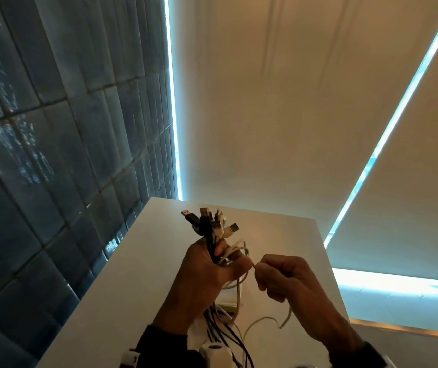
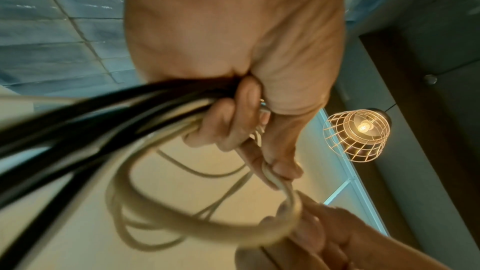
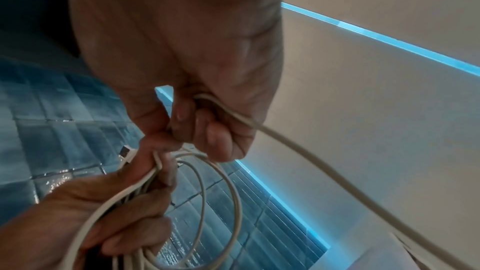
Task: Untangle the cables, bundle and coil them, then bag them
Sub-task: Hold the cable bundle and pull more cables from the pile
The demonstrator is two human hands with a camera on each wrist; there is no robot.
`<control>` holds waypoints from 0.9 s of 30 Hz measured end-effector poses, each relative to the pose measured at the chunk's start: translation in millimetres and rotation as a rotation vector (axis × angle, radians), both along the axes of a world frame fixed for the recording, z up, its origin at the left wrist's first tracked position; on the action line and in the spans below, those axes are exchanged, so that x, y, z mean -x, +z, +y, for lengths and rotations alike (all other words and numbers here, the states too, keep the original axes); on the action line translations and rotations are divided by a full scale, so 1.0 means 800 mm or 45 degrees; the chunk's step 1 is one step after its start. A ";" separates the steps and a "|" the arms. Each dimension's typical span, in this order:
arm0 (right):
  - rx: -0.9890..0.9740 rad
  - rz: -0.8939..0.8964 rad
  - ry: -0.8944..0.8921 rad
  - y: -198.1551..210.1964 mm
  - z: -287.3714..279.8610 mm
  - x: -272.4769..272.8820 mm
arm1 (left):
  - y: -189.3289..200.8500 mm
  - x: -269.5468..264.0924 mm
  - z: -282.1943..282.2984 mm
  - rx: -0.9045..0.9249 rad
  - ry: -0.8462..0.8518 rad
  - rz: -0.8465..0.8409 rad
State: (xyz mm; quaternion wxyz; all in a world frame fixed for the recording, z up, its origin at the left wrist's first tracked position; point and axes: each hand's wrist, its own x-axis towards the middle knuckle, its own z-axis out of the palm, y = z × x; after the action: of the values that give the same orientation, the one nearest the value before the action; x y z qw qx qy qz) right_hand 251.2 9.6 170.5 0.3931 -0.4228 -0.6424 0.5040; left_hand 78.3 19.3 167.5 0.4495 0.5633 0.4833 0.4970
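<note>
Left hand [image 1: 207, 272] fisted round the cable bundle [image 1: 209, 229] above the tabletop [image 1: 133, 274], plugs fanning out on the far side; right hand [image 1: 278, 277] pinching a white cable [image 3: 298, 147], its lower run cut off, possibly braided

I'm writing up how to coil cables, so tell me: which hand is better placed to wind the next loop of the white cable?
Probably the right hand. It pinches the white cable, whose tail hangs loose. The left hand is full, gripping the cable bundle and the loops.
</note>
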 end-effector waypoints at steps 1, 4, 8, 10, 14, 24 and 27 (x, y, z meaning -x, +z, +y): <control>0.002 0.029 -0.010 0.000 0.000 0.001 | 0.001 -0.002 -0.001 -0.025 0.039 0.009; 0.158 0.277 0.039 0.000 -0.002 0.002 | 0.000 -0.008 -0.004 -0.071 0.162 -0.018; 0.394 0.521 0.108 -0.003 0.003 -0.004 | -0.002 -0.011 -0.005 -0.036 0.163 -0.027; 0.434 0.546 0.117 -0.005 0.004 -0.005 | -0.004 -0.014 -0.007 -0.043 0.144 0.003; 0.358 0.265 0.046 -0.001 0.003 -0.001 | -0.008 -0.015 -0.007 -0.078 0.193 0.135; -0.716 -0.708 -0.810 -0.030 0.018 0.010 | -0.010 -0.009 -0.011 -0.075 0.221 0.272; -0.724 -0.586 -1.048 -0.022 0.024 -0.004 | -0.010 -0.003 -0.012 -0.073 0.232 0.288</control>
State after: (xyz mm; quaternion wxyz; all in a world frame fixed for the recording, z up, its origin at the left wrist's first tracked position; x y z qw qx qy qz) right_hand 254.2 29.0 152.9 0.5059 -0.6155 -0.6043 0.0097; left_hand 80.4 9.8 159.8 0.3290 0.5819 0.5657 0.4828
